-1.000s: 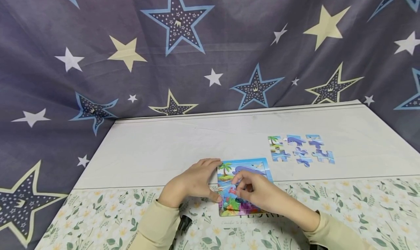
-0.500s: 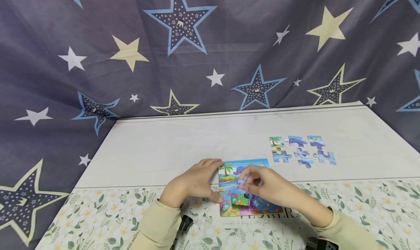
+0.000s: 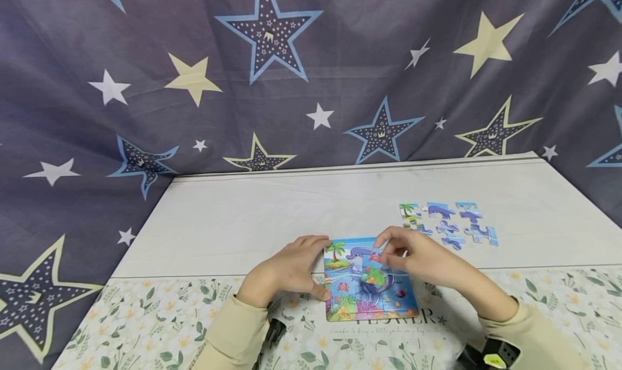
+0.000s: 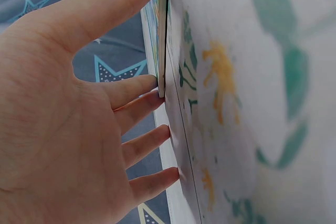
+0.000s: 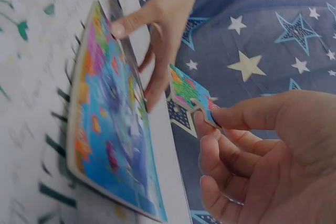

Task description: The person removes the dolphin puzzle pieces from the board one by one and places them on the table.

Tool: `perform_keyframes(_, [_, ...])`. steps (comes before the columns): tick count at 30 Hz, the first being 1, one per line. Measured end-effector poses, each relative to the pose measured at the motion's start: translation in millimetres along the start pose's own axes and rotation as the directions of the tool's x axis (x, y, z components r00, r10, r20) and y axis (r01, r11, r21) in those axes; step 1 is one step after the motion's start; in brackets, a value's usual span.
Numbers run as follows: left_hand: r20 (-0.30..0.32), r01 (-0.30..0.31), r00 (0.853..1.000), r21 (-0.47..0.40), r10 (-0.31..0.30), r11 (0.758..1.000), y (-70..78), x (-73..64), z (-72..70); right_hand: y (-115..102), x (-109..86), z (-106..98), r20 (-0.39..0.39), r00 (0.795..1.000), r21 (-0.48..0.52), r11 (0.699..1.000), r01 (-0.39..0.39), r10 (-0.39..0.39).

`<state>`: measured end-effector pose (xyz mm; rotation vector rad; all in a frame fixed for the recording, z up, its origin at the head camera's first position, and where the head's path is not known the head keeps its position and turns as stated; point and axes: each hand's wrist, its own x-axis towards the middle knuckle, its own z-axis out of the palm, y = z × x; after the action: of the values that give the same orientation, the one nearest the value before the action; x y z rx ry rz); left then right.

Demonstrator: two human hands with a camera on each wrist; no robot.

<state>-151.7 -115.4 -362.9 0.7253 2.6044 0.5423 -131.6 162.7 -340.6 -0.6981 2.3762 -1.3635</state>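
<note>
While my right hand (image 3: 423, 255) pinches a puzzle piece (image 3: 373, 275) just above the puzzle board (image 3: 342, 275), my left hand (image 3: 290, 267) spans its left edge, fingers (image 4: 147, 142) extended, touching, loose pieces (image 3: 441, 211) lying beyond.

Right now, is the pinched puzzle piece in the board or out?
Out: the right hand pinches the piece in the air, off the board.

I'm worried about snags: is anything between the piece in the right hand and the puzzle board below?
Nothing visible: the right hand holds the piece clear above the board, with an open gap in the right wrist view. The left hand is at the board's left edge, off to the side.
</note>
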Motion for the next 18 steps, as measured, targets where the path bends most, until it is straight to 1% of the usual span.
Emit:
perform_keyframes(3, [-0.001, 0.000, 1.000, 0.000, 0.000, 1.000, 0.1, -0.2, -0.1, 0.6, -1.7, -7.0, -0.008, 1.000, -0.003, 1.000, -0.013, 0.012])
perform_keyframes(7, [-0.002, -0.002, 1.000, 0.000, 0.002, 1.000, 0.2, 0.0, -0.3, 2.6, -3.5, -15.7, -0.027, 1.000, -0.018, 1.000, -0.007, 0.007])
perform_keyframes(11, [-0.006, -0.002, 1.000, -0.002, 0.002, 1.000, 0.1, 0.0, -0.3, 6.2, -3.7, -22.9, -0.054, 0.999, -0.038, 0.999, 0.002, -0.005])
perform_keyframes(18, [-0.004, 0.001, 1.000, 0.002, -0.001, 1.000, -0.6, 1.1, -0.4, 10.2, -7.3, -37.3, -0.104, 0.995, -0.069, 0.998, -0.006, -0.001])
